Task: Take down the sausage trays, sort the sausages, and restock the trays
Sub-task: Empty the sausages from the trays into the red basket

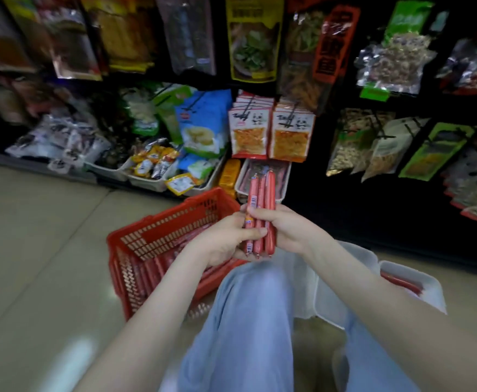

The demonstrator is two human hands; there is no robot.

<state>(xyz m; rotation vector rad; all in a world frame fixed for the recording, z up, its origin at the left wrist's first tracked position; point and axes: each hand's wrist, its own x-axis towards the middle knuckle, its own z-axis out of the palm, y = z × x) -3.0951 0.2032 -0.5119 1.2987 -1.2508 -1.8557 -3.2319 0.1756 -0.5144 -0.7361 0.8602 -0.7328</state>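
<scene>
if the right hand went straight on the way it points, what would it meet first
Most likely the white tray just beyond: the right hand grips sausages aimed at it. Depth is hard to judge.

hanging packets [252, 43]: print blurred | white tray [412, 271]: partly behind right forearm [387, 306] | red basket [158, 230]: partly behind left forearm [160, 301]

Shop: hanging snack packets [250, 38], basket [175, 239]

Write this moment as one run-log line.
phase: sorting | left hand: grips sausage bundle | right hand: grips same bundle | red basket: on floor, holds sausages | white tray: on floor, some sausages
</scene>
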